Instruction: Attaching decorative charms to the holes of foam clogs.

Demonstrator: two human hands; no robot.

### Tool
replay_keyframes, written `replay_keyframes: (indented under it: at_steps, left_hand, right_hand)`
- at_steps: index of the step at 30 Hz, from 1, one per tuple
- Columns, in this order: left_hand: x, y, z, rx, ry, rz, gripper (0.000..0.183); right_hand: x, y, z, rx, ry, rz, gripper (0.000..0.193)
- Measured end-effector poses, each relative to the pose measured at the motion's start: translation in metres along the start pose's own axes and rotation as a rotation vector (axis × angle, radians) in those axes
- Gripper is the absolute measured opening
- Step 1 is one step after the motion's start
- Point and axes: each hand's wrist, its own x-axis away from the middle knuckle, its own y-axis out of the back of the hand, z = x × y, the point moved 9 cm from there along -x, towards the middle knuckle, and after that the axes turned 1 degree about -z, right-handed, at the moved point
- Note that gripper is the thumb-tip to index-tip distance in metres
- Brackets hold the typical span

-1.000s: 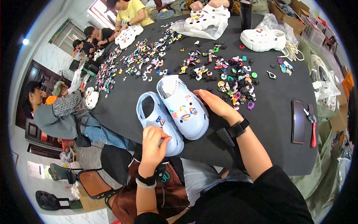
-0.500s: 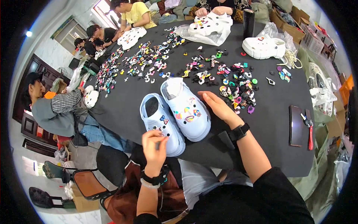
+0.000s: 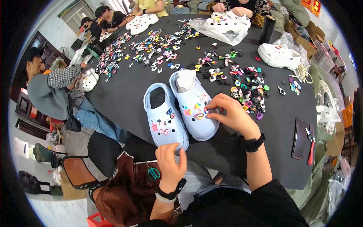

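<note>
Two pale-blue clogs stand side by side on the black table in front of me, toes toward me. The left clog has colourful charms on its upper, among them a pink flower. More charms sit on the right clog, whose opening has white stuffing in it. With thumb and forefinger, my right hand pinches a small colourful shoe charm on the right clog's outer side. My left hand is at the left clog's toe, fingers loosely bent and thumb apart, holding nothing.
Loose charms lie in piles beyond the clogs. White clogs, a black tumbler, a phone and keys are on the table. Several people work around it. Teal-handled scissors lie on brown cloth by my left arm.
My left hand has come off the left clog's upper and down to its toe, its pinch loosened. My right hand has gone from beside the right clog to a charm on it.
</note>
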Motion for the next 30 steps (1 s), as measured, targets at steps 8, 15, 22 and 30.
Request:
replay_keyframes:
  at_steps: [8,15,22,30]
  left_hand:
    - [-0.002,-0.009,-0.001,-0.111,0.016,0.034,0.023]
    - [-0.008,-0.008,-0.005,-0.099,0.059,0.078,0.023]
    - [-0.027,-0.044,-0.04,-0.17,-0.113,0.238,0.05]
    - [-0.025,-0.047,-0.044,-0.174,-0.133,0.183,0.048]
  right_hand:
    - [0.001,-0.004,0.01,0.023,-0.046,0.018,0.022]
    - [0.006,-0.005,0.007,0.009,-0.193,0.026,0.022]
    - [0.008,-0.007,0.002,-0.05,-0.208,0.056,0.019]
    - [0.012,-0.005,-0.008,-0.144,-0.237,0.176,0.026]
